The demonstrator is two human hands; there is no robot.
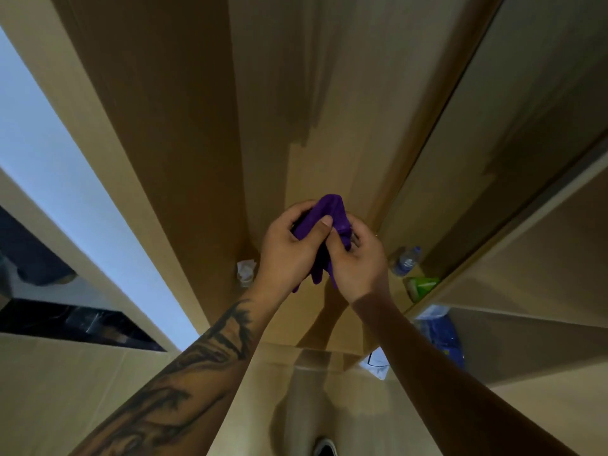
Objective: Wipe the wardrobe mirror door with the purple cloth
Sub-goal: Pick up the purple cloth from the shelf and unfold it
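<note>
Between both hands' fingers (325,222), purple cloth (329,215) bunched, gripped

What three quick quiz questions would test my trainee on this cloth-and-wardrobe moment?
1. True or false: the purple cloth is pressed flat on the wardrobe door.
2. Which hands grip the cloth: A left only, B right only, C both?
3. What clear, capped item stands on the floor right of the right hand?

Key:
1. False; it is bunched between the hands, off the door.
2. C; the left hand and the right hand both hold it.
3. A plastic bottle.
</note>
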